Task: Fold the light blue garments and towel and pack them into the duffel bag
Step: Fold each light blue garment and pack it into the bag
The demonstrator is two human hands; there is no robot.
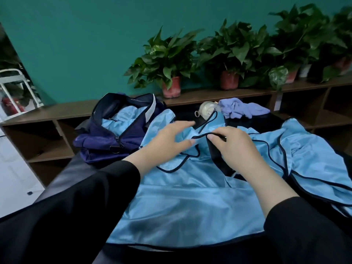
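A light blue sleeveless garment (182,206) with dark piping lies spread on the dark table in front of me. My right hand (238,147) pinches its dark-edged shoulder strap near the neckline. My left hand (167,138) hovers over the garment's left shoulder, fingers spread, holding nothing. A second light blue garment (314,162) lies rumpled at the right. The navy duffel bag (106,141) stands unzipped at the back left, with light blue cloth (123,119) inside it. A lavender towel (242,109) lies crumpled at the back of the table.
A pale round container (206,110) sits beside the towel. Behind the table runs a brown open shelf unit (57,113) with several potted plants (169,61) along its top against a teal wall. A white metal frame (17,86) stands at far left.
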